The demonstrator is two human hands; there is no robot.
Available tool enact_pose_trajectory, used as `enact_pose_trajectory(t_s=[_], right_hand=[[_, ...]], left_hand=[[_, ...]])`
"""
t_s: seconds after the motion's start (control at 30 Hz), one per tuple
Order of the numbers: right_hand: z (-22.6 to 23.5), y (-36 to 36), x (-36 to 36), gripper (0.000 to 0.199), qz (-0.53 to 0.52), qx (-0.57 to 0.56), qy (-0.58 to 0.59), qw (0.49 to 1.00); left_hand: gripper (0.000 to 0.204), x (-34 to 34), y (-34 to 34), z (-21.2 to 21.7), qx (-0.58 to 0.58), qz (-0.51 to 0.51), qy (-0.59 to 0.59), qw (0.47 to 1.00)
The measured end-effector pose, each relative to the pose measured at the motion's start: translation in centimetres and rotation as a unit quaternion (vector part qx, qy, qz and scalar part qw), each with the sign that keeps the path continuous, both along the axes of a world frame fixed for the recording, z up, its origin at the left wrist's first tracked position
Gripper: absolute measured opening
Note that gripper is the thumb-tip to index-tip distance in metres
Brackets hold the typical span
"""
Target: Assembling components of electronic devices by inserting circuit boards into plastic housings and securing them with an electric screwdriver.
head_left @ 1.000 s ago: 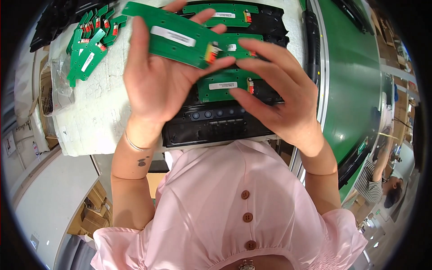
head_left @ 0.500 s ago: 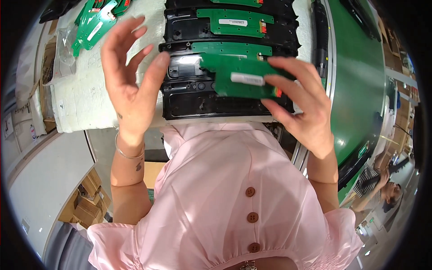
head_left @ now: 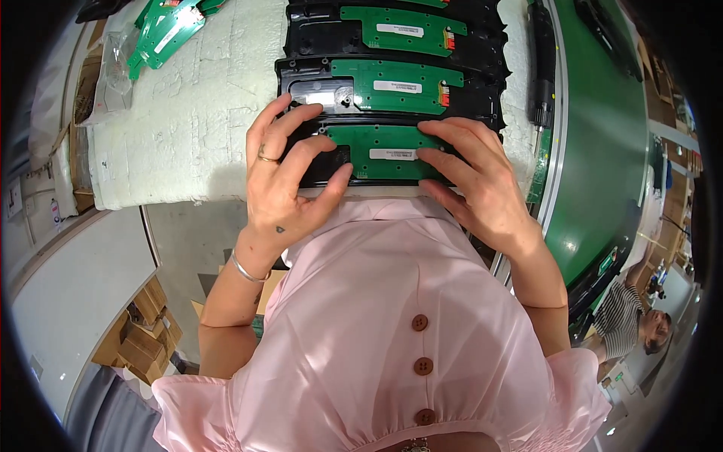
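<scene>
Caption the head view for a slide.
Left hand on a black panel, right hand on the green circuit board in it.

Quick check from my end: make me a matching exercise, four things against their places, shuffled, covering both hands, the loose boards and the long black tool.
Things:
1. Right hand
2. Left hand
3. Loose green boards
4. Long black tool

Places:
A. To the right of the row of black panels
B. At the left part of the nearest panel
C. At the right end of the nearest board
D. On the pale surface, toward the picture's upper left

Pairs: 1-C, 2-B, 3-D, 4-A
</scene>
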State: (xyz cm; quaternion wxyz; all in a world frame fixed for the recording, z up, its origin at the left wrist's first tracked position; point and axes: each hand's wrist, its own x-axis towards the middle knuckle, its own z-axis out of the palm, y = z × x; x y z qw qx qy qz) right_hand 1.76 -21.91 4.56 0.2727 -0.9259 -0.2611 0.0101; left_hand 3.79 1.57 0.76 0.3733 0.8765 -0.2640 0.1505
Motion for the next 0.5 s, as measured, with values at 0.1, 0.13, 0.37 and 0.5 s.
enact_pose_trajectory(t_s=[0.1,0.13,0.37,0.5], right_hand=[[-0.1,-0.4,-0.4,0.034,-0.014,0.011,-0.005,1.0],[-0.1,-0.5,-0.5,0.034,-0.018,0.014,-0.011,1.0],[-1.1,-1.1,-0.5,0.03,-0.022,0.008,-0.053,0.998],[-1.1,-1.0,0.3,0.029,-0.016,0.028,-0.041,0.999]], left_hand=[[0.029,-0.2,-0.2,0.4,0.012,-0.013,0.008,1.0],[0.029,-0.4,-0.3,0.5,0.011,-0.016,0.009,1.0],[0.029,-0.3,-0.6,0.1,0.078,-0.027,0.018,0.996],[0.028,0.3,-0.4,-0.3,0.082,-0.031,0.022,0.996]])
